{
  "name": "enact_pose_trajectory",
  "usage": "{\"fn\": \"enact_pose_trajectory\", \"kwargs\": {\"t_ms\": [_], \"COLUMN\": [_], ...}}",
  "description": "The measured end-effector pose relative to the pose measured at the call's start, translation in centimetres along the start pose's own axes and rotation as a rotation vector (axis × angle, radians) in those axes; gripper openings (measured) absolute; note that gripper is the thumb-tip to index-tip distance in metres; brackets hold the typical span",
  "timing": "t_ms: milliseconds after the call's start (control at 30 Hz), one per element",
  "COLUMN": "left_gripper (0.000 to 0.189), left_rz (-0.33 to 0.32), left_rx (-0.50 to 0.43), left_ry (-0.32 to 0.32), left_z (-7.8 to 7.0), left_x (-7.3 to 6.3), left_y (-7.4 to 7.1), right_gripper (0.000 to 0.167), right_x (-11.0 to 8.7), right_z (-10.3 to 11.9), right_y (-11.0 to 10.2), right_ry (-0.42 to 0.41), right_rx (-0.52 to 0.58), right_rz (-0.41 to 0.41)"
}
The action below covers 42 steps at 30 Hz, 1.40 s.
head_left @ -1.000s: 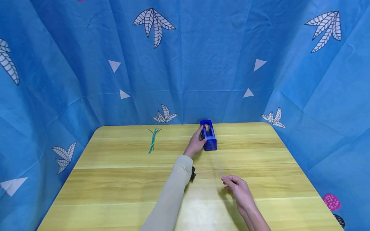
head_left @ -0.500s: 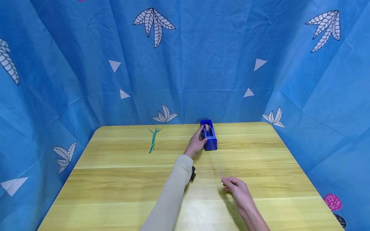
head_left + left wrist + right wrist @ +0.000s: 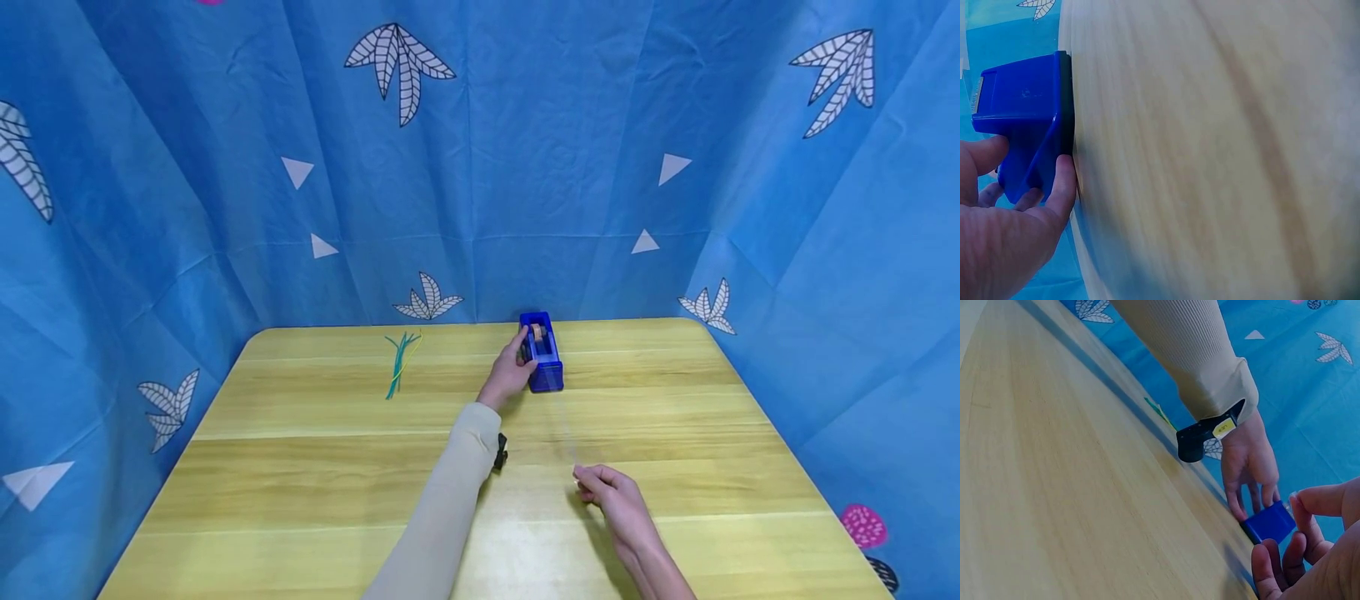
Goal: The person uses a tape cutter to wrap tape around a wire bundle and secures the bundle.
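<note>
A blue tape dispenser [image 3: 546,379] stands near the back edge of the table, a tape roll [image 3: 537,332] inside it. My left hand [image 3: 508,371] grips it from the left side, fingers along its body in the left wrist view. From the dispenser's front a thin clear strip of tape [image 3: 566,429] stretches toward me. Its free end is pinched between thumb and forefinger of my right hand [image 3: 618,500], held over the table's front half. The right wrist view shows this pinch [image 3: 1297,499] close in front of the blue dispenser, the other fingers curled.
Several green and yellow twist ties [image 3: 400,367] lie in a bundle at the back left of the wooden table [image 3: 300,475]. A blue patterned curtain [image 3: 555,150] hangs behind and around the table. A black wrist mount [image 3: 1200,437] sits on my left cuff.
My right hand has drawn slightly toward the front edge, so the tape strip is a little longer. My left hand and the dispenser stay in place.
</note>
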<state>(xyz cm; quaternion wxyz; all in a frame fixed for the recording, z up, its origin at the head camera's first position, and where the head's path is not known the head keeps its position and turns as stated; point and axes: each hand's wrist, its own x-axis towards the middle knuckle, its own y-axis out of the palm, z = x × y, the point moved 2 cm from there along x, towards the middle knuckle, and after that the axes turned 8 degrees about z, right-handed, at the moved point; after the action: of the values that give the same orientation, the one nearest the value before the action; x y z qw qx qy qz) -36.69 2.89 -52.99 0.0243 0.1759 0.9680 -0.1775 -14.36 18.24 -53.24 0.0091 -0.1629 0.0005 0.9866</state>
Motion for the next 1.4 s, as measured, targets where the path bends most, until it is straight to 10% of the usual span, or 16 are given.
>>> {"fn": "enact_pose_trajectory", "kwargs": {"t_ms": [767, 1400], "left_gripper": [0.064, 0.049], "left_rz": [0.003, -0.32], "left_rx": [0.074, 0.496], "left_ry": [0.028, 0.065], "left_z": [0.0, 3.1], "left_x": [-1.1, -5.7], "left_y": [-1.4, -15.6], "right_gripper": [0.026, 0.025], "right_x": [-0.1, 0.2], "right_z": [-0.4, -0.2], "right_y": [0.1, 0.1], "right_ry": [0.011, 0.005], "right_rx": [-0.018, -0.03], "right_rz": [-0.004, 0.006]}}
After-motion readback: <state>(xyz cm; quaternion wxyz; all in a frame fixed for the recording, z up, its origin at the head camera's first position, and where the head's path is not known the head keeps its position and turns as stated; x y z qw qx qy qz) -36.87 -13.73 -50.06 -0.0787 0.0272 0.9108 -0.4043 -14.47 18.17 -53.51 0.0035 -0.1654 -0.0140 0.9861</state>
